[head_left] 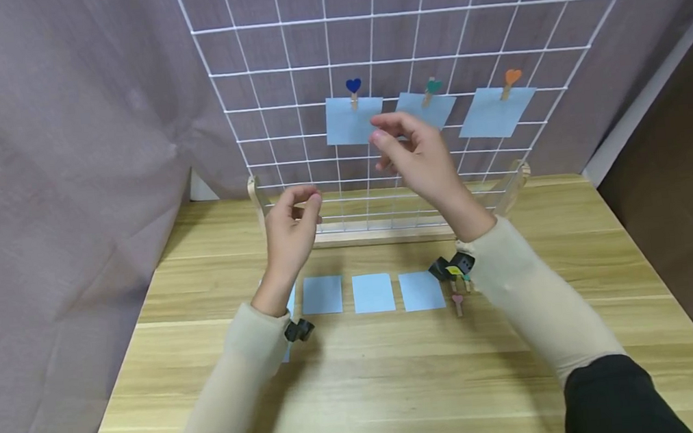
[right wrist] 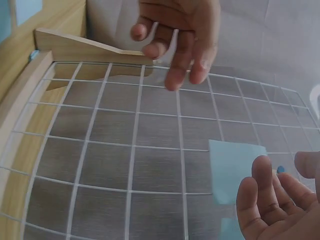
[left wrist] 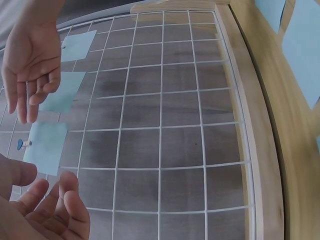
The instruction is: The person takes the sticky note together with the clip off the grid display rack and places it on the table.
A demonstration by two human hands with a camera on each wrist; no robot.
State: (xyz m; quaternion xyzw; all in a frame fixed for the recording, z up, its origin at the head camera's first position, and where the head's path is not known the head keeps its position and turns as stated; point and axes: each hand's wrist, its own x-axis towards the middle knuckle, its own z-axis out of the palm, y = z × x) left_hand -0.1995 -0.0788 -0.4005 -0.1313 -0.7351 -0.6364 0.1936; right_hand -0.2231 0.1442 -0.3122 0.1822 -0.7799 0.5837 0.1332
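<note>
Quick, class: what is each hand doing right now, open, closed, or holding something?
Left hand: open, fingers loosely curled, holding nothing.
Right hand: open, fingers relaxed, holding nothing.

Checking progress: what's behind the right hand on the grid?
The middle blue note under a green heart clip; the right hand covers its lower left. Grid wires and curtain lie behind.
</note>
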